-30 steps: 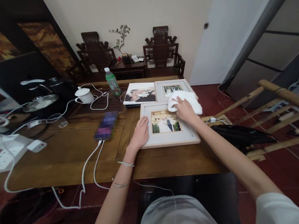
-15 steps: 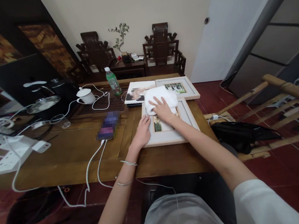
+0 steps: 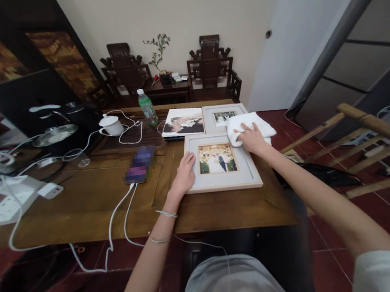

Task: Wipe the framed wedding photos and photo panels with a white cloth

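Observation:
A picture frame [image 3: 221,182] with a pale mat and a wedding photo lies flat near the table's right end. My left hand [image 3: 184,173] grips its left edge, fingers laid over the border. At the frame's upper right corner, my right hand [image 3: 252,139] is closed on a folded white towel [image 3: 262,125], pressing it down. The towel covers that corner and reaches past the frame's right side. Behind it lies a second picture frame [image 3: 209,121], partly hidden by the towel. To that frame's left is a photo album [image 3: 185,114] with a picture on its cover.
A phone [image 3: 139,170] with white cables lies left of my left hand. Further back stand a green-labelled bottle [image 3: 147,107] and a white lidded cup [image 3: 111,126]. A power strip [image 3: 5,204] sits at far left. A wooden rack [image 3: 375,127] stands beyond the table's right edge.
My right hand has moved the towel rightward from the middle of the near frame to its upper right corner, uncovering the wedding photo. My left hand stays at the frame's left edge.

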A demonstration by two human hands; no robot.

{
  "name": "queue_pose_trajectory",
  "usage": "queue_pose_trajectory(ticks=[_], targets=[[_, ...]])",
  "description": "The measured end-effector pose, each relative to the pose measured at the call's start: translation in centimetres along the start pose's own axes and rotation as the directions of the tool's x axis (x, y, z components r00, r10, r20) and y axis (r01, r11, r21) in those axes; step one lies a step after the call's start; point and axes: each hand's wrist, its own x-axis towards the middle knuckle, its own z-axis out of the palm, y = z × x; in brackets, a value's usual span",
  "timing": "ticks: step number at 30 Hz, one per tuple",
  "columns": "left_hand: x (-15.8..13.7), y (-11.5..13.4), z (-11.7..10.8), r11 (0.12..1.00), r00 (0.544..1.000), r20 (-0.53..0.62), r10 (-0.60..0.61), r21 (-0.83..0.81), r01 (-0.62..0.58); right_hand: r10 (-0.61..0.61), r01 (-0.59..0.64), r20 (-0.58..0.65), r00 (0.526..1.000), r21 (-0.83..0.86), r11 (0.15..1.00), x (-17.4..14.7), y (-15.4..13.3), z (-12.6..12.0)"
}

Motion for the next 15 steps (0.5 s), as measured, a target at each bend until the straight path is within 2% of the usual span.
queue_pose_trajectory(ticks=[5, 10, 13, 15], targets=[[0.1, 0.1, 0.0, 1.0, 1.0, 0.003, -0.006, 0.003, 0.006, -0.158, 0.157, 0.009, 0.987, 0.038, 0.987, -4.7, -1.4, -0.9], [0.1, -0.4, 0.0, 1.0, 1.0, 0.013, 0.026, 0.015, -0.026, -0.301, 0.282, 0.098, 0.948, 0.17, 0.944, -11.1, -2.3, -3.9], [0.1, -0.7, 0.0, 0.998, 0.998, 0.001, 0.06, 0.009, -0.06, -0.351, 0.303, 0.172, 0.92, 0.256, 0.918, -13.2, -2.0, -5.7], [0.1, -0.9, 0.0, 0.997, 0.997, -0.003, 0.08, 0.001, -0.08, -0.332, 0.27, 0.213, 0.919, 0.276, 0.922, -13.4, -1.9, -6.3]])
